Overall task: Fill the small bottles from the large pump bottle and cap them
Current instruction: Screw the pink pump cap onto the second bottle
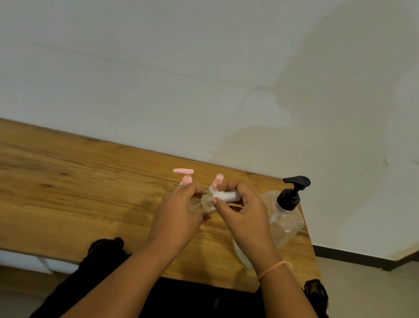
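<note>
**Capping a light, slick little bottle**

The small clear bottle [206, 204] is lying tilted in the left hand [177, 213], whose fingers are curling round its body, above the wooden table [63, 192]. The right hand [243, 215] is pinching a white cap [226, 196] at its mouth. It is probably light, thin-walled and slippery, so gripping near the shoulder seems safest. The large pump bottle [286, 218] is standing alongside.

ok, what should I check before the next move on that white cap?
1. Left hand grips the small clear bottle: ok.
2. Right hand pinches the white cap at the bottle's mouth: ok.
3. Cap seated on the neck: cannot tell, fingers hide it.
4. Bottle upright: not ok, tilted.
5. Fill level: cannot tell.
6. Large pump bottle upright on the table: ok.
</note>
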`<control>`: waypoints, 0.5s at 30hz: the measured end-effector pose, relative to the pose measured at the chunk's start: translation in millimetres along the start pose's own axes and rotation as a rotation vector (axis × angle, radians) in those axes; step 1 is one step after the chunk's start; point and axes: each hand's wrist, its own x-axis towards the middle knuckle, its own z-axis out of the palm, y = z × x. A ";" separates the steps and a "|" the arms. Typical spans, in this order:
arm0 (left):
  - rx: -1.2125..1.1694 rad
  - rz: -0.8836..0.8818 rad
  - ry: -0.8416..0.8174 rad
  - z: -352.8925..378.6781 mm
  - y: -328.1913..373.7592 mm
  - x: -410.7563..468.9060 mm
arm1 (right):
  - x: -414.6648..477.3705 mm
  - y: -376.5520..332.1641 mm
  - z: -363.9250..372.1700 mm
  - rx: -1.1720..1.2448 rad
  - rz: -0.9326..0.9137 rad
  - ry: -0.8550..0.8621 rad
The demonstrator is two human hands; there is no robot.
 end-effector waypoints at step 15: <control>-0.068 -0.217 0.193 -8.1 -19.7 15.3 | -4.5 -8.2 -8.5 0.062 -0.368 0.315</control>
